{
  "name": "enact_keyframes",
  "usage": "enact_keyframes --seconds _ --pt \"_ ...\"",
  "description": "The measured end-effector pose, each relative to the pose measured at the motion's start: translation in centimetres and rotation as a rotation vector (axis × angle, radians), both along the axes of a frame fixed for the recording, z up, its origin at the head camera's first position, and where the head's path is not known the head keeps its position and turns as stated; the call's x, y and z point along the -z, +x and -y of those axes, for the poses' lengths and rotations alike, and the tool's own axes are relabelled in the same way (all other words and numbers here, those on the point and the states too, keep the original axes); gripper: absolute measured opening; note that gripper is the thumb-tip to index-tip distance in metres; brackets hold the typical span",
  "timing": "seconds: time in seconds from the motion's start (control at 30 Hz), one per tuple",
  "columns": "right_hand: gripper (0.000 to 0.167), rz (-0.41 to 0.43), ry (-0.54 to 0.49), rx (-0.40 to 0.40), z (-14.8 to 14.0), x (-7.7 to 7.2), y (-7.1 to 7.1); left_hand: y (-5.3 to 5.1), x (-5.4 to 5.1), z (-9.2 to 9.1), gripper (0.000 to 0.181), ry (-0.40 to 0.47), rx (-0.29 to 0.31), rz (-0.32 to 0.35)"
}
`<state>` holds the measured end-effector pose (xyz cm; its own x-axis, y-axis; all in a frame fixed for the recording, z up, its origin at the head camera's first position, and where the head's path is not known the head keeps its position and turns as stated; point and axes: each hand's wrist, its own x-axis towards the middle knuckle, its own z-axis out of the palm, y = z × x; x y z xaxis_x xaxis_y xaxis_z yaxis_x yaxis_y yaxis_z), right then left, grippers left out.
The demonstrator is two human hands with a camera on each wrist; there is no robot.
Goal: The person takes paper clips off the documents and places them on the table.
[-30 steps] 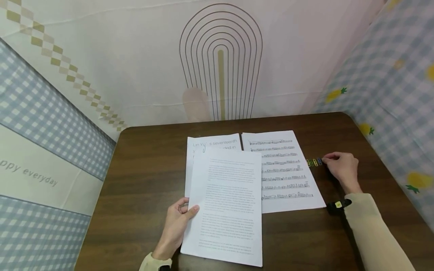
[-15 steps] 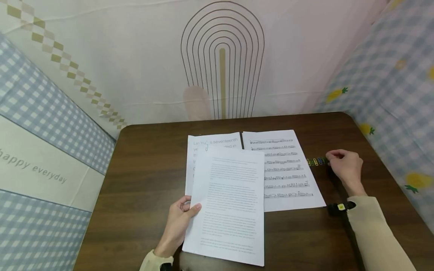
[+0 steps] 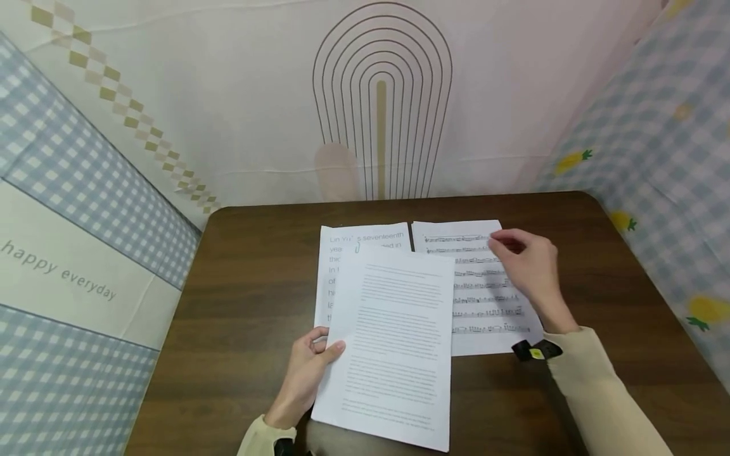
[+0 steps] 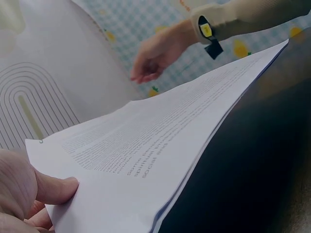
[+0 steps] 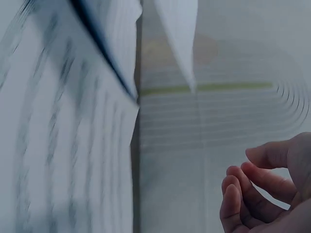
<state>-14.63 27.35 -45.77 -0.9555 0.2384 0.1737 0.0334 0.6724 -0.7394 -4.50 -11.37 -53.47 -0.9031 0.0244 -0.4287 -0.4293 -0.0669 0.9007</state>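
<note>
My left hand [image 3: 308, 366] grips the left edge of a stack of printed sheets [image 3: 393, 348], its thumb on top. In the left wrist view the stack [image 4: 146, 145] is raised and tilted. A small paper clip [image 3: 357, 247] sits near its top left corner. My right hand [image 3: 527, 266] is above the sheet music [image 3: 490, 329], with thumb and fingertips drawn close together. In the right wrist view no object shows between the right hand's fingertips [image 5: 245, 167], so whether it pinches a paper clip is unclear. The row of paper clips from before is hidden.
Beneath the held stack, towards the back left, lies a sheet in large print [image 3: 326, 272]. Both lie on a dark wooden table [image 3: 251, 285]. A patterned cloth wall [image 3: 256, 126] stands behind the table, with checked cloth [image 3: 656, 158] on the right.
My right hand has left the row of colored paper clips at the right and moved left over the sheet music. My left hand still holds the stack, nearly unmoved.
</note>
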Motion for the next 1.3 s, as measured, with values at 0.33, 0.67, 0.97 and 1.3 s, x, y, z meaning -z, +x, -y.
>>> enact_keyframes --seconds 0.33,0.67,0.97,1.3 --pt "0.026 -0.065 -0.045 -0.318 8.8 -0.5 -2.0 0.2 0.3 -0.5 0.030 0.040 0.025 0.002" --pt "0.032 -0.025 -0.005 -0.461 13.6 0.3 -3.6 0.3 0.4 -1.3 0.034 0.026 0.049 0.008" --pt "0.029 0.063 0.018 -0.497 15.2 0.5 -4.0 0.4 0.6 -1.5 0.033 0.023 0.070 0.008" --pt "0.026 0.057 0.005 -0.468 15.9 0.5 -4.0 0.4 0.7 -1.5 0.035 0.020 0.075 0.012"
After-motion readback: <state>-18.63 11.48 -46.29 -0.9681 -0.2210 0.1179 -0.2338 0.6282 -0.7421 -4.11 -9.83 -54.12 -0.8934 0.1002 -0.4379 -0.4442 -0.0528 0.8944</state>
